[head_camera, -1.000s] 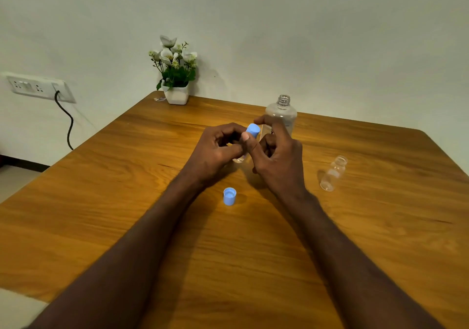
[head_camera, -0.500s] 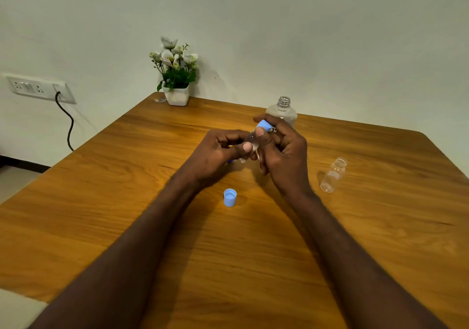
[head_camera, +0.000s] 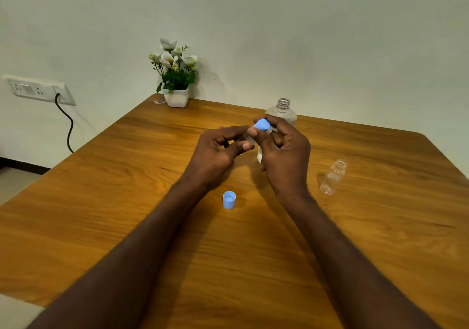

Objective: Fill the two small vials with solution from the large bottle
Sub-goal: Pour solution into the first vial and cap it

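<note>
We see both hands raised over the middle of the wooden surface (head_camera: 127, 189), working on one small vial (head_camera: 250, 139). The left hand (head_camera: 218, 153) has its fingers curled and pinches the vial's clear body between thumb and fingers. The right hand (head_camera: 284, 151) is curled too, thumb and forefinger pinching the blue cap (head_camera: 262, 125) at the vial's top. The vial sits tilted between the two hands, mostly hidden by fingers, so we cannot tell whether the cap is fully on or how full the vial is.

Just behind the right hand stands the bottle (head_camera: 283, 111), upright and uncapped, its threaded neck showing above the knuckles. To the right of the right hand, well apart from it, a second vial (head_camera: 333, 177) lies uncapped and clear on the surface, its mouth pointing far. Near us, between the two forearms, a second blue cap (head_camera: 229, 199) rests open side up on the wood.

At the far left corner of the surface sits a white pot of flowers (head_camera: 176, 75). On the wall to the left we see a socket panel (head_camera: 38, 90) with a dark cable (head_camera: 68, 125) hanging down from it.
</note>
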A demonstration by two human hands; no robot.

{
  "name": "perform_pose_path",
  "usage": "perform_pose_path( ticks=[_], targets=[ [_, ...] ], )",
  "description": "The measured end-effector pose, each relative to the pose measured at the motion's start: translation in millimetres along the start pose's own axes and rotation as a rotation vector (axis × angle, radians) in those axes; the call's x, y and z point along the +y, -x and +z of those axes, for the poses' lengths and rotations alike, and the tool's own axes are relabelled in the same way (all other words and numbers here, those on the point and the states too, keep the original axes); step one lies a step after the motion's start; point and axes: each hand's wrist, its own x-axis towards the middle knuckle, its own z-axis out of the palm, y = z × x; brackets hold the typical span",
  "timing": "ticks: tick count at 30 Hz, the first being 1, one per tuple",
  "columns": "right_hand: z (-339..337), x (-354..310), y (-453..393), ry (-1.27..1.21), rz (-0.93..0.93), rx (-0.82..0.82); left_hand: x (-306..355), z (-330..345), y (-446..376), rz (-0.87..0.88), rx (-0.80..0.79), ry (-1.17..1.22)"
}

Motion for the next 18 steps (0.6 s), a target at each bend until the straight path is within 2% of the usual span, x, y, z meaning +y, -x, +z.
perform_pose_path(
  ticks=[2,4,11,14,18],
  targets=[
    [-5,-3,-1,-0.158,0.050,-0.126,3,-3,-1,-0.021,-0.062,0.114],
    [-7,-2,1,-0.202,0.063,-0.184,6,-4,0,-0.039,-0.097,0.174],
    [3,1,1,-0.038,0.029,0.032,6,8,3,-0.034,-0.031,0.175],
    [3,-3,4,-0.030,-0.010,0.032,8,8,3,-0.030,-0.043,0.198],
    [1,-1,8,0.085,-0.196,0.014,16,2,4,-0.049,-0.106,0.239]
  ],
)
